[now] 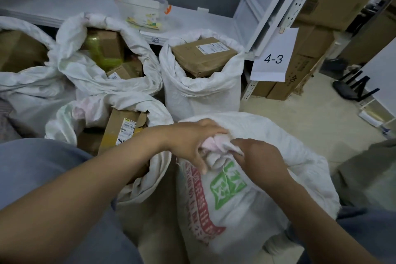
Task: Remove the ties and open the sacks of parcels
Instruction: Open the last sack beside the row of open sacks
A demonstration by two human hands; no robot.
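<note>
A white woven sack with green and red print stands right in front of me, its neck bunched and tied shut. My left hand grips the bunched neck from the left, fingers curled over it. My right hand pinches the gathered cloth from the right. A thin string end hangs just below the knot. Behind stand other white sacks, open, with cardboard parcels showing: one at centre, one at the back left, one just left of my hands.
A low white shelf along the grey wall carries a clear plastic box with orange clips. A white shelf upright holds a paper sign reading 4-3. Cardboard boxes are stacked at right. Pale floor lies to the right.
</note>
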